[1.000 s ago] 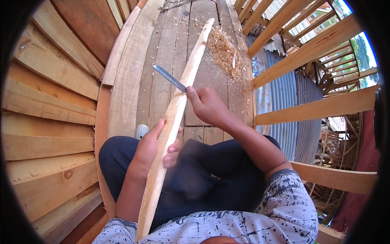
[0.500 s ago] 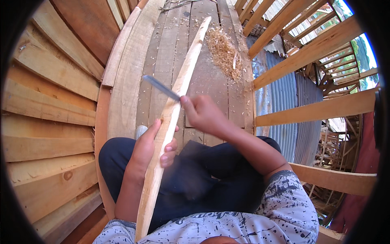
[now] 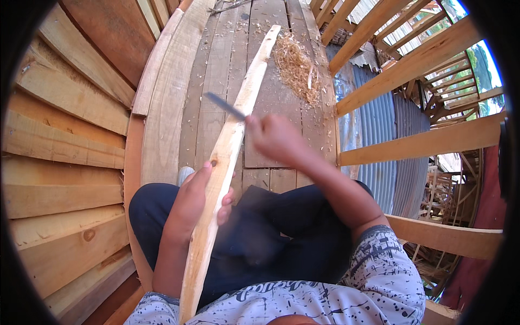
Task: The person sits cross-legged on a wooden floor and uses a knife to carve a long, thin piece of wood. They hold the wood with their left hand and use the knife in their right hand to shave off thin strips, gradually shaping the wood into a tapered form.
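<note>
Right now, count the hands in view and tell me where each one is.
2. The left hand grips the long wooden piece, nearer the body; the right hand is farther out, holding the knife with its blade across the wood. No others show.

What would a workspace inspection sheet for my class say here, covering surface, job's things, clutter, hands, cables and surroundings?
Surface: brown wooden plank floor, strewn with small flakes.
Job's things: long, tapered pale wooden stick, with a straight grey metal blade across it; whether it is cutting in cannot be told.
Clutter: heap of curly pale wood shavings beyond the right hand.
Hands: bare left hand grips the stick around its middle; right hand, blurred, holds the blade's near end.
Cables: nothing seen.
Surroundings: light-brown wooden boards at left; pale wooden rails at right, grey corrugated metal sheets beyond them.
</note>
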`<act>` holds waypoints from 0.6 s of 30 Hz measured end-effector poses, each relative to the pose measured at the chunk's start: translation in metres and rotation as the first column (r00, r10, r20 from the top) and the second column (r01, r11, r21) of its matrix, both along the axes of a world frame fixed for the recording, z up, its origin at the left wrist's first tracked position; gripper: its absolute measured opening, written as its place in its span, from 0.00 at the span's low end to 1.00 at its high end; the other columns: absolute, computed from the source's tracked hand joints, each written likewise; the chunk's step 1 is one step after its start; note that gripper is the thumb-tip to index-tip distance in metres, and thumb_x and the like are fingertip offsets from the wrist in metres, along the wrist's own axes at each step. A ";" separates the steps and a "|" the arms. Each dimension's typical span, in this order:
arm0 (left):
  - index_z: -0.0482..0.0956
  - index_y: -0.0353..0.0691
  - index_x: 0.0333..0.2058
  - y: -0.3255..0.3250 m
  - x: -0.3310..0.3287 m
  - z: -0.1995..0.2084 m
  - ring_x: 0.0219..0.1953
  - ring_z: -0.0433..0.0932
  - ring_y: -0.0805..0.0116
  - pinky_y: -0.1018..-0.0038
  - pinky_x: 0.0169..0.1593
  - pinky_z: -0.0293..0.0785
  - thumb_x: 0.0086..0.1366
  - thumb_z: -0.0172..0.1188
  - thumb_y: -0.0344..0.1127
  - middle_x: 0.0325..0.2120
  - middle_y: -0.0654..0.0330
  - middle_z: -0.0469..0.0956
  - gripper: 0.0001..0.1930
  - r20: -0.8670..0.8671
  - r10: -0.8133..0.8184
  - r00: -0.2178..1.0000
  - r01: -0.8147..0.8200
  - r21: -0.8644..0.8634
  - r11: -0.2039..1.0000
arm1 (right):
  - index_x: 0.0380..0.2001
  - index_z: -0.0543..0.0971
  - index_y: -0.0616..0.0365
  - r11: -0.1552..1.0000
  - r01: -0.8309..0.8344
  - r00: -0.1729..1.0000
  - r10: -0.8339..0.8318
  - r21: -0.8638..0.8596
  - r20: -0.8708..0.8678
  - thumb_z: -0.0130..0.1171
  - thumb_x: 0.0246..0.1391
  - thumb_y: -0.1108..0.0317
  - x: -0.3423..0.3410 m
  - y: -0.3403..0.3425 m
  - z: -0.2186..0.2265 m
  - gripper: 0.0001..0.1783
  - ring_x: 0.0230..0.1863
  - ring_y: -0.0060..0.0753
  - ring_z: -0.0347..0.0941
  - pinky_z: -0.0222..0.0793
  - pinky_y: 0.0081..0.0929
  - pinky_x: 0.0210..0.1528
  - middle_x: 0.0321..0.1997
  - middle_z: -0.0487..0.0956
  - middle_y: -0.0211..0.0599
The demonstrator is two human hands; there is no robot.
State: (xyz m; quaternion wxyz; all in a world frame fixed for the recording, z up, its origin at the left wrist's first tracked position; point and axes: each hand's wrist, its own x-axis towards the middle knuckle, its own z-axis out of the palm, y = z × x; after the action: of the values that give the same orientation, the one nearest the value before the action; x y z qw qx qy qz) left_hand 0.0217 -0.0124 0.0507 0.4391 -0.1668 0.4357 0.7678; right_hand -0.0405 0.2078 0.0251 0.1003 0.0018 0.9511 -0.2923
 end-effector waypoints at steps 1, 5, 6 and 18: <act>0.67 0.38 0.42 0.001 0.001 0.000 0.15 0.68 0.71 0.77 0.18 0.65 0.75 0.38 0.54 0.20 0.58 0.70 0.22 0.015 0.020 1.000 -0.020 -0.018 1.000 | 0.18 0.78 0.69 0.996 -0.089 0.996 0.089 -0.003 -0.005 0.43 0.67 0.49 0.013 -0.010 0.005 0.34 0.27 0.64 0.76 0.68 0.54 0.31 0.18 0.74 0.62; 0.66 0.39 0.42 0.004 0.002 0.004 0.16 0.68 0.71 0.77 0.17 0.65 0.75 0.39 0.53 0.20 0.58 0.70 0.21 0.041 0.046 0.998 -0.044 -0.054 0.998 | 0.22 0.79 0.68 0.976 0.208 0.977 -0.204 -0.062 0.064 0.44 0.65 0.51 -0.016 0.009 -0.001 0.30 0.30 0.67 0.75 0.68 0.55 0.37 0.21 0.75 0.63; 0.66 0.39 0.42 0.005 0.001 0.004 0.16 0.68 0.72 0.77 0.17 0.66 0.75 0.39 0.53 0.20 0.58 0.70 0.20 0.042 0.050 0.998 -0.048 -0.049 0.998 | 0.23 0.80 0.66 0.978 0.207 0.978 -0.206 -0.018 0.039 0.45 0.65 0.51 -0.021 0.012 0.000 0.30 0.30 0.67 0.75 0.69 0.55 0.38 0.21 0.75 0.62; 0.66 0.40 0.43 -0.002 0.000 -0.002 0.16 0.68 0.71 0.76 0.18 0.66 0.75 0.39 0.53 0.20 0.57 0.70 0.20 0.057 0.016 0.998 -0.018 0.030 0.999 | 0.21 0.80 0.68 0.998 -0.058 0.998 0.058 0.004 0.011 0.42 0.67 0.50 0.026 -0.020 0.009 0.33 0.27 0.65 0.75 0.69 0.54 0.33 0.19 0.75 0.62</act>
State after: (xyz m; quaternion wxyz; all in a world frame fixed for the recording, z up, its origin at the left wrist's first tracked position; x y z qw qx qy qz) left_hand 0.0212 -0.0141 0.0492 0.4471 -0.1854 0.4098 0.7732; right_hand -0.0147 0.1880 0.0344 0.1140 -0.0241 0.9507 -0.2873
